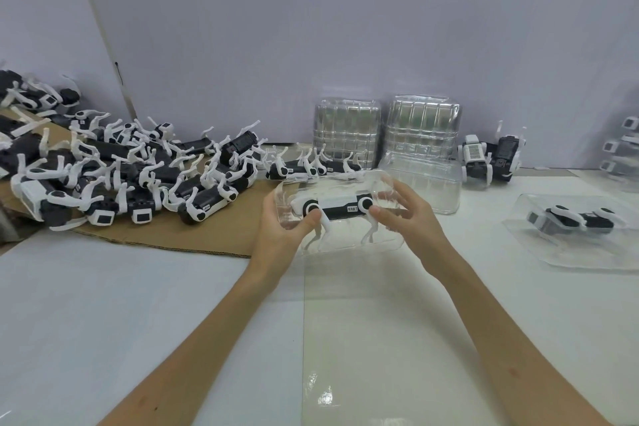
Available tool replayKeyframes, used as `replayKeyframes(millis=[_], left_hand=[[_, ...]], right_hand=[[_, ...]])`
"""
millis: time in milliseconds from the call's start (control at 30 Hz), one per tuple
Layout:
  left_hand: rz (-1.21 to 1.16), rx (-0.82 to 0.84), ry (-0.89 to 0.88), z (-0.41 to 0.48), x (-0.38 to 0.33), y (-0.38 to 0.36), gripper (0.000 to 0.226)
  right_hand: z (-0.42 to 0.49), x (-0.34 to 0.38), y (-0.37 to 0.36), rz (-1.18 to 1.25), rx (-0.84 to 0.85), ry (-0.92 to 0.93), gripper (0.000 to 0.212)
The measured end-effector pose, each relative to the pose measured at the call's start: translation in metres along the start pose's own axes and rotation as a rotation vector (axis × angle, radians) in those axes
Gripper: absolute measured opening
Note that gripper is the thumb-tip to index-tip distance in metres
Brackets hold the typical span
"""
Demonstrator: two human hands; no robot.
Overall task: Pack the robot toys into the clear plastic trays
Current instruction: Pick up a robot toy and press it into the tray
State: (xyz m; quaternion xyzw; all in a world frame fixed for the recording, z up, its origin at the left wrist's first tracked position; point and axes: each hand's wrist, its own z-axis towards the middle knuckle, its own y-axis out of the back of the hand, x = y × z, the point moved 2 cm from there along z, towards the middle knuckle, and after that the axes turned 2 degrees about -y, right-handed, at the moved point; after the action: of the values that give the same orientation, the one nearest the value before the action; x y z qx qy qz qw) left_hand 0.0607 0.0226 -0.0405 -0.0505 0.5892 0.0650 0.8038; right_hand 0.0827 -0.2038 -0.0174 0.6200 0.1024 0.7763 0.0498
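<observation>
Left hand [280, 228], right hand [408, 214]: grip on tray [349, 235]

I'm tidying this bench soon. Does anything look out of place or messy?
Yes. The loose robot toys lie in a tangled heap on the cardboard at left, legs sticking up every way. Two stray toys sit apart, right of the tray stacks. The held tray and its toy look fine.

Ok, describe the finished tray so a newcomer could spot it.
From the tray stacks at the back wall, go right and nearer on the white table. One clear tray lies there alone, a toy inside; unlike the other filled tray, no hand holds it.
</observation>
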Motion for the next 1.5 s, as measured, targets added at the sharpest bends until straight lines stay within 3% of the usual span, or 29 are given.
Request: replayKeyframes(millis=[67,167,300,367,500,600,867,1133,1333,1500], left_hand=[[-0.017,-0.020,0.022,0.002,0.002,0.001,0.059],[0.006,-0.107,0.018,0.003,0.006,0.000,0.067],[0.036,-0.252,-0.001,0.000,0.008,0.001,0.072],[0.089,-0.323,-0.032,-0.001,0.007,0.003,0.072],[0.155,-0.379,-0.111,-0.005,0.000,0.005,0.077],[0.169,-0.361,-0.162,-0.008,-0.004,0.003,0.079],[0.222,-0.247,-0.238,-0.016,-0.006,-0.007,0.086],[0.335,-0.315,-0.299,-0.013,-0.010,-0.005,0.099],[0.313,-0.405,-0.278,-0.008,-0.011,0.002,0.083],[0.248,-0.355,-0.219,-0.004,-0.011,0.006,0.076]], right_hand=[[0.000,-0.002,-0.003,-0.070,-0.011,-0.020,0.070],[-0.003,-0.006,-0.011,-0.215,-0.165,-0.005,0.060],[-0.017,0.007,-0.025,-0.535,-0.336,0.426,0.041],[-0.024,0.014,-0.037,-0.652,-0.240,0.541,0.041],[-0.033,0.011,-0.063,-1.007,0.087,0.467,0.055],[-0.036,0.008,-0.068,-1.132,0.102,0.467,0.061],[-0.037,0.003,-0.070,-1.213,0.009,0.491,0.042],[-0.035,0.002,-0.071,-1.191,-0.109,0.519,0.025],[-0.035,0.006,-0.072,-1.128,-0.149,0.559,0.020],[-0.036,0.008,-0.069,-1.087,-0.151,0.547,0.024]])
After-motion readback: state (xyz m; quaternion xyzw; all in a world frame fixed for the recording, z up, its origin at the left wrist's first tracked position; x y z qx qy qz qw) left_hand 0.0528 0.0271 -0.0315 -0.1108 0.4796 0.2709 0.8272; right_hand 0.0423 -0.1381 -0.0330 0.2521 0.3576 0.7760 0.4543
